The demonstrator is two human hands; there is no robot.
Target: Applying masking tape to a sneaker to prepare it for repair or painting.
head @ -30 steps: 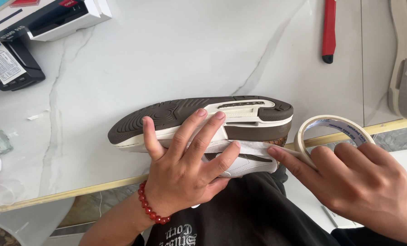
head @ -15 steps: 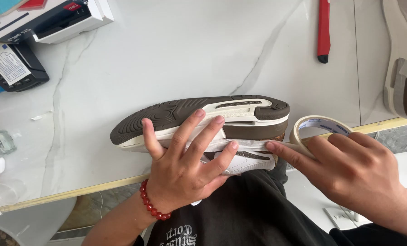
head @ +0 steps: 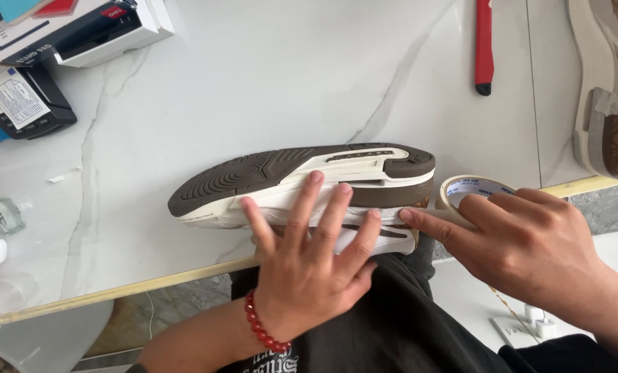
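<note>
Head view, left hand [head: 309, 266] unmoved on shoe [head: 281, 176], tape roll [head: 471, 192] nearer heel

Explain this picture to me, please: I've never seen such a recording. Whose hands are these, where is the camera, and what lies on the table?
The camera sits on a person's head and looks down at their own bare hands. The left hand, with a red bead bracelet, presses flat on a brown and cream shoe lying on its side at the edge of a white marble table. The right hand holds a roll of masking tape against the shoe's heel. Farther off lie a red tool, a second shoe and a black device.
</note>
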